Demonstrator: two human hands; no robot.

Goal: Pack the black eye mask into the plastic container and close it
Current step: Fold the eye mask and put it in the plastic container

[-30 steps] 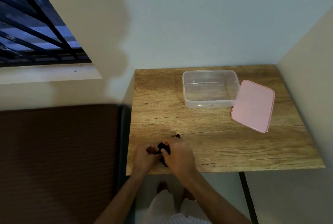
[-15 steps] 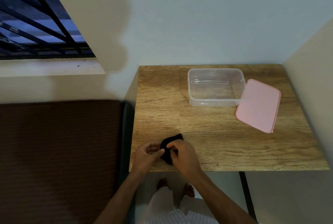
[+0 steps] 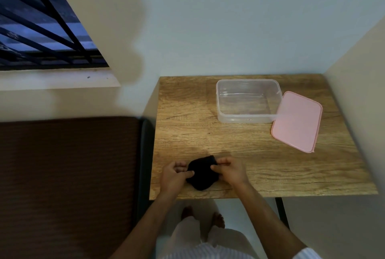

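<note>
Eye mask point(image 3: 201, 175), black, soft cloth, bunched or folded into a compact wad; lies on the near edge of the wooden table point(image 3: 187, 125), directly between the two hands and touching both.

Head view, one camera only.

Left hand point(image 3: 174, 177): thumb and fingers pinched on the wad's left edge, wrist low over the table's front rim.

Right hand point(image 3: 230, 170): fingertips closed in a pinch on the wad's upper right edge, opposite the left grip. Whether the wad is lifted or resting cannot be told for sure; it looks to sit on the wood.

Container point(image 3: 248, 117), clear plastic, rectangular, open and with nothing inside; stands well beyond the grip, farther from the person and to the right.

Lid point(image 3: 298, 121), pink, off the box; propped with its upper left edge leaning on the container's right rim, the rest on the table, farther right of the grip.

Progress, as judged: early. Mask gathered small enough to fit, it seems. Remaining: carry it forward and right to the box, drop it in, take the lid, seat it and press it shut.
</note>
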